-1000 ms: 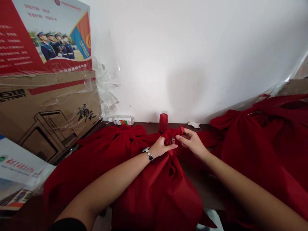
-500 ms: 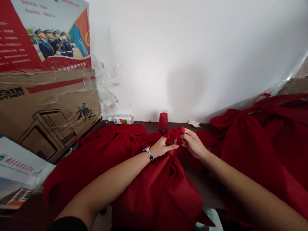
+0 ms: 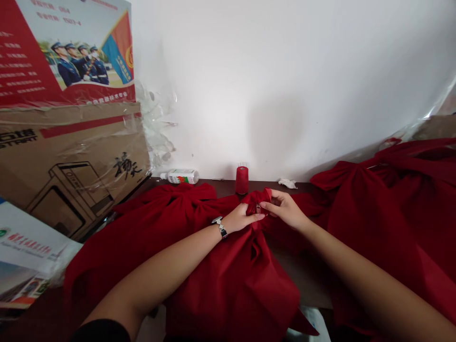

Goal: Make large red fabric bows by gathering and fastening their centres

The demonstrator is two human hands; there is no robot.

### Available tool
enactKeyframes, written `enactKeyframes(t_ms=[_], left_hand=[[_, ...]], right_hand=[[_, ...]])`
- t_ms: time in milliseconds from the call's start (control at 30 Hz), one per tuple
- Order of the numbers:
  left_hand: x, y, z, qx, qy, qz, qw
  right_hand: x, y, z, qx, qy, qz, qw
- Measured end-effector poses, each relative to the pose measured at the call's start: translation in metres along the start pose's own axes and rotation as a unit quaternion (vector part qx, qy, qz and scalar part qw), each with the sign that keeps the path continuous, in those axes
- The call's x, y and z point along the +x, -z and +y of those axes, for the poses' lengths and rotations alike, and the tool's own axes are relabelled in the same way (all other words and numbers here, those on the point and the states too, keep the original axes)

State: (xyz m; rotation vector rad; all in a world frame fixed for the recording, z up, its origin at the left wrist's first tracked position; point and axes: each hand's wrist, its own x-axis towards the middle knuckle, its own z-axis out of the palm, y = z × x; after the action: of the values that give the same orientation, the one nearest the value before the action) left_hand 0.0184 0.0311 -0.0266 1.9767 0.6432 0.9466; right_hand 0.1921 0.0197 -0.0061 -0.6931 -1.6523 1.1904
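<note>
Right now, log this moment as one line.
left hand: grips gathered red fabric | right hand: at the fabric's upper edge | red thread cone: upright beyond hands | plastic bottle: on its side

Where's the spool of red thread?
In the head view, the spool stands upright near the middle, by the white wall, just beyond the held cloth and right of the bottle.

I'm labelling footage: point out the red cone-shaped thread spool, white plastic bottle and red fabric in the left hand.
Red cone-shaped thread spool (image 3: pixel 242 181), head view: middle of the wound thread.
White plastic bottle (image 3: pixel 181 176), head view: printed label.
Red fabric (image 3: pixel 231 278), head view: draped lower part.
</note>
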Motion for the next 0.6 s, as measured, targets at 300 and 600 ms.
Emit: enactKeyframes(t_ms=[300, 600], left_hand=[[-0.003, 0.0028, 0.0031, -0.025, 0.055, -0.01, 0.998], [-0.0014, 0.0026, -0.0008, -0.002, 0.072, -0.025, 0.997]], right_hand=[[0.0002, 0.0012, 0.009, 0.067, -0.034, 0.077, 0.994], [0.0019, 0.0036, 0.0093, 0.107, -0.059, 0.093, 0.988]])
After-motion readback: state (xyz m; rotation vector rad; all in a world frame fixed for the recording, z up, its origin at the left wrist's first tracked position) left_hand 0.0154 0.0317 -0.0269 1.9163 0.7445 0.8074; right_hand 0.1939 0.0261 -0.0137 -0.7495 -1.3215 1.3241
